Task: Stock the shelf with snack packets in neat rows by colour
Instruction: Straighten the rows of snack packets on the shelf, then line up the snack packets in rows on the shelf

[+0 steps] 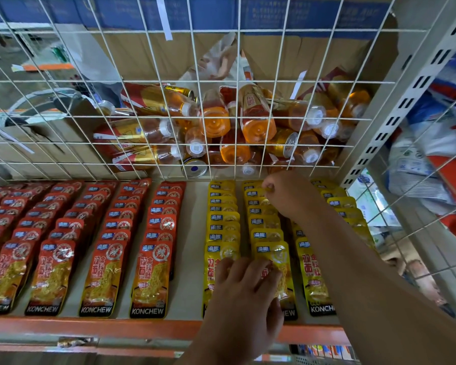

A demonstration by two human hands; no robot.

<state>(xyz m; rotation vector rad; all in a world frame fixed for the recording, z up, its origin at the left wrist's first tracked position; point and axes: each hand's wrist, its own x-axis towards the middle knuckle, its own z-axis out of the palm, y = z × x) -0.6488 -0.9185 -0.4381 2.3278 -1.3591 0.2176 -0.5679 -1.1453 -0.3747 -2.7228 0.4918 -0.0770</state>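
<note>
Shelf [192,246] w/ red pkts [103,272] & yellow pkts [223,219]

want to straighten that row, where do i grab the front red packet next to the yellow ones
Pinch the front red packet by its lower black KONCHEW band, coming in from the shelf's front edge. That end lies free and uncovered, so fingers can probably slip under it, while its top rests on the red packets shingled behind it.

Left hand [245,285] lies flat, fingers spread, at the front of the yellow packet rows [223,222]. Right hand [290,196], arm outstretched, pinches a rear yellow packet [266,190].
</note>
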